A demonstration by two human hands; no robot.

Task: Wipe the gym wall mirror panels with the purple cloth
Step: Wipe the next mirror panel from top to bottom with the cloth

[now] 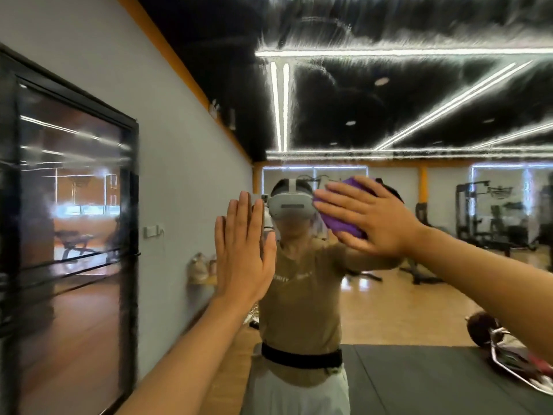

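1. Cloth first: the purple cloth (344,218) sits bunched against the wall mirror (389,115), pinned there under our right hand (369,218) at about head height.
2. We see that right hand spread flat over the cloth, fingers straight and pointing left, pressing it to the glass; purple folds show above the knuckles and below the palm.
3. Our left hand (244,250) is raised just beside it to the left, palm flat toward the mirror, fingers straight and together, pointing up, holding nothing. We cannot tell for certain whether it touches the glass.
4. Between and behind the two hands, the mirror gives back our reflection (299,280): a person in a tan shirt, dark belt and pale trousers, wearing a white headset (291,209).
5. The upper part of the mirror is streaked with smeary marks across the reflected dark ceiling and its strip lights (279,106).
6. Further in the reflection we see a wooden floor, a dark floor mat (419,381), weight machines (478,214) at the right and a barbell (490,333) lying near the mat.
7. To the left runs a grey wall (185,175) with a black-framed glass door (74,205) set in it.
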